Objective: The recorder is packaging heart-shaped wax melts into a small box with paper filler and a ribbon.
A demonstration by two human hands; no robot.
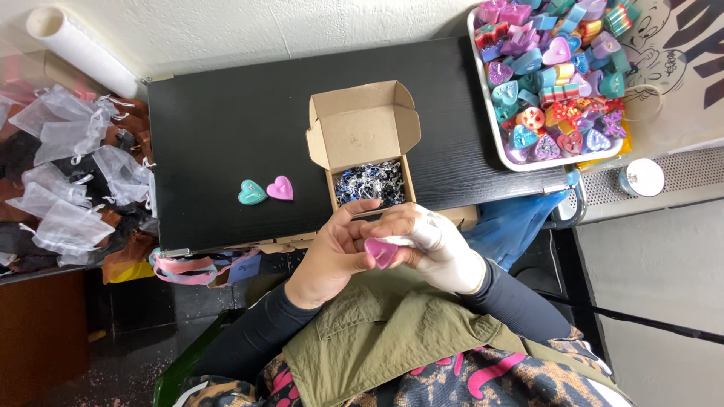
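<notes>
My left hand [335, 252] and my right hand [441, 249], which wears a white glove or wrap, meet just below the table's near edge. Together they hold a pink heart-shaped piece [381, 250] between the fingers. Just above the hands stands an open small cardboard box [362, 136] with dark shredded filler [369, 183] inside. On the black table [226, 113], left of the box, lie a teal heart [251, 193] and a pink heart [280, 188] side by side.
A white tray [490, 136] heaped with several colourful heart and block pieces sits at the table's right end. Sheer white pouches [72, 158] pile up at the left. A white roll [79, 49] leans at the back left. A small round tin [641, 178] lies at right.
</notes>
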